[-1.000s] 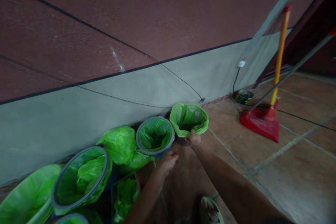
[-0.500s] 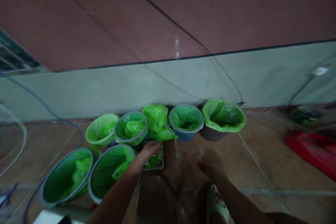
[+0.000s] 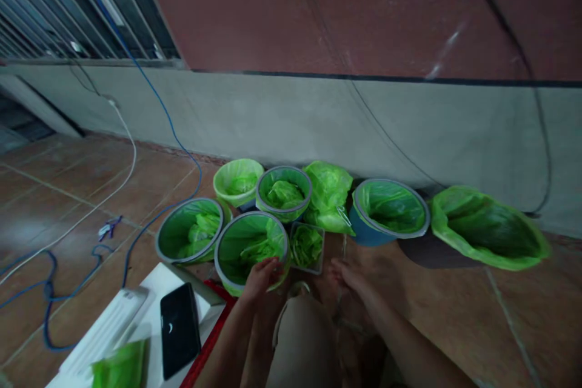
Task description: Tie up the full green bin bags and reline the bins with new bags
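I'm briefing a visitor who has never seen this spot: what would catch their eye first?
A cluster of bins lined with bright green bags on the tiled floor along the grey wall. The left hand touches the nearest bin's rim; the right hand hovers beside it. A black phone lies on a white board at lower left.

Hidden and cut off

The green bag (image 3: 119,367) leaves the bottom edge; the left hand (image 3: 260,275) covers part of the near bin's (image 3: 251,248) rim.
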A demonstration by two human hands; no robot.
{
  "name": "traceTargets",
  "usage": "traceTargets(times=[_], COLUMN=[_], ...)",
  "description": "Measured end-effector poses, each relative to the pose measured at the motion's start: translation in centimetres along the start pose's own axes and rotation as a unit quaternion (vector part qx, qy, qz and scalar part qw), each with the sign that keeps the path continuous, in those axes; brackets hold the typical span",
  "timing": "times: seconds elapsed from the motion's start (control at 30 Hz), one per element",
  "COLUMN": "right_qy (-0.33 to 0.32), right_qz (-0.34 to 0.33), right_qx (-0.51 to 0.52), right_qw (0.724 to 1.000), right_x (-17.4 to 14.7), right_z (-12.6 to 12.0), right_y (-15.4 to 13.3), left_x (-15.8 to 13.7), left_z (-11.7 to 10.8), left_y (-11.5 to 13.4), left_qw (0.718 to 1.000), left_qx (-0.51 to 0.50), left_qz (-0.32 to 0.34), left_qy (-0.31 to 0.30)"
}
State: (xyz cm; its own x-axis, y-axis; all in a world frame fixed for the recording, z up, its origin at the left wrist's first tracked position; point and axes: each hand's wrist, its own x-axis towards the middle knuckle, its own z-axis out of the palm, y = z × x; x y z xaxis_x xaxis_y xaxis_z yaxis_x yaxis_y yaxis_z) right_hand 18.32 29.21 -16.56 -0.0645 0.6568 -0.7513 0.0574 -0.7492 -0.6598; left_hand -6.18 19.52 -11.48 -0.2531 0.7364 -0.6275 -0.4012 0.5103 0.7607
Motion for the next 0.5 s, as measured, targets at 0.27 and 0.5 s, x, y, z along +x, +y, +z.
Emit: traceTargets(times=[0.27,0.5], right_qy=[0.024,0.078], right_qz=[-0.106,-0.124], right_qx=[-0.032,-0.117], right_qw=[0.994,0.982], right_x=[5.4,12.2], right_z=[9.1,13.3], right_y=[-10.4,-14.3], left_x=[9.1,18.9], left_z=[-2.5,-1.4], left_y=[8.5,16.1], left_qw=[0.957,0.788], left_qx=[0.173,0.564], left_qz=[0.179,0.126], left_qy=[0.152,0.21])
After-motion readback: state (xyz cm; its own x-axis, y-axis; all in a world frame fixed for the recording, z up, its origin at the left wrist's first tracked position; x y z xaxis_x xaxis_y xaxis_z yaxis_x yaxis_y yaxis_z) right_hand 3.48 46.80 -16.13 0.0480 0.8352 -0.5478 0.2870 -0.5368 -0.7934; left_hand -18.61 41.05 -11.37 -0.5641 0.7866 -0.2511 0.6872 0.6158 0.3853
